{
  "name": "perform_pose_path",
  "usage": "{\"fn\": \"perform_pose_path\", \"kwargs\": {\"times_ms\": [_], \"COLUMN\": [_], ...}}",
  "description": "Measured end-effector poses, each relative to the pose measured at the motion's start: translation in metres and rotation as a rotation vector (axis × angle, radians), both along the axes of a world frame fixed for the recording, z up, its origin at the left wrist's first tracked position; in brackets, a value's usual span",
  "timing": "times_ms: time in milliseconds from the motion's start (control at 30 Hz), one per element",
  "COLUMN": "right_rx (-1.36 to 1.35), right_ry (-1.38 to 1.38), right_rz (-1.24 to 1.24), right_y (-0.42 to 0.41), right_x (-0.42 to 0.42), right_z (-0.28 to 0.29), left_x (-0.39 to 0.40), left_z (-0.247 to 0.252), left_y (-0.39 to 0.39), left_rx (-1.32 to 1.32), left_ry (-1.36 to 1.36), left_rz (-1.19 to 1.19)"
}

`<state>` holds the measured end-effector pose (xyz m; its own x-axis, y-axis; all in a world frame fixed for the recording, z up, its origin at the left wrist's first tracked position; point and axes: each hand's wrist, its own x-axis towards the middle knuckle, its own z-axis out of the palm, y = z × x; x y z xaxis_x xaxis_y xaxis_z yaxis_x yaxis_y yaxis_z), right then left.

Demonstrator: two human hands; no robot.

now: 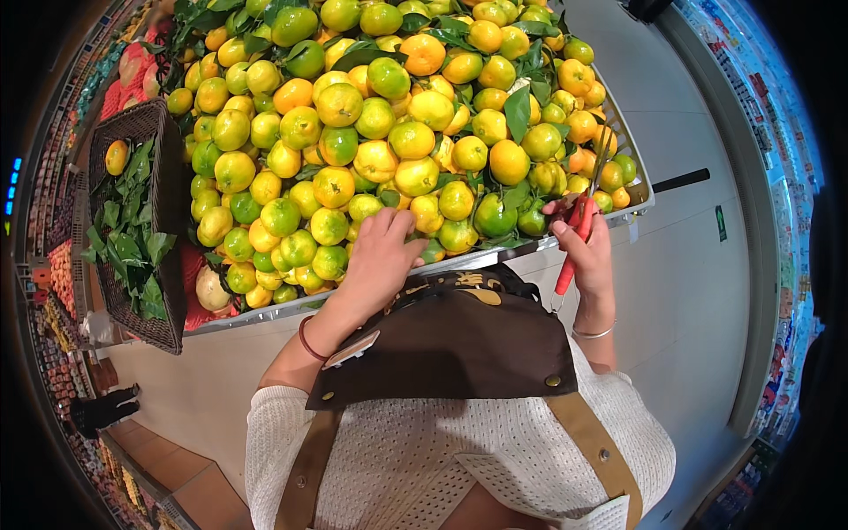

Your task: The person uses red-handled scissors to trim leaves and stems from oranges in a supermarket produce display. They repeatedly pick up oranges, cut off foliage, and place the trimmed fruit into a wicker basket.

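Observation:
A heap of green and yellow mandarins (375, 161) with dark green leaves (517, 112) fills a display bin (639, 159) in front of me. At the bin's near edge my left hand (383, 255) lies palm down against the fruit; its fingertips are hidden, and whether it grips one cannot be told. On the right, my right hand (586, 248) holds red-handled scissors or snips (583, 222), blades pointing up over the fruit. Beside its fingertips sits a green mandarin (532, 218).
A brown wicker basket (173, 285) with cut leaves and one mandarin stands at the left. Near it are a pale fruit (212, 289) and red netting (192, 278). Store shelves (788, 265) line the right; a person (103, 411) stands far off at lower left.

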<state>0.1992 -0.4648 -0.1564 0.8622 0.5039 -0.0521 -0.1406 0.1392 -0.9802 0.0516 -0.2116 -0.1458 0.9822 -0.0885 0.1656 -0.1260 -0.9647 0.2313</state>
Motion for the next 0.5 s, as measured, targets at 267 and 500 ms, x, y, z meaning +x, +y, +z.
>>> {"fn": "perform_pose_path", "kwargs": {"times_ms": [267,500], "right_rx": [0.01,0.02], "right_ry": [0.019,-0.08], "right_rz": [-0.043,-0.069], "right_y": [-0.003,-0.005], "right_x": [0.009,0.005], "right_z": [0.006,0.007], "left_x": [0.045,0.218], "left_z": [0.059,0.015], "left_y": [0.014,-0.016], "left_rx": [-0.284,-0.261], "left_ry": [-0.269,-0.188], "left_rz": [-0.19,-0.3]}}
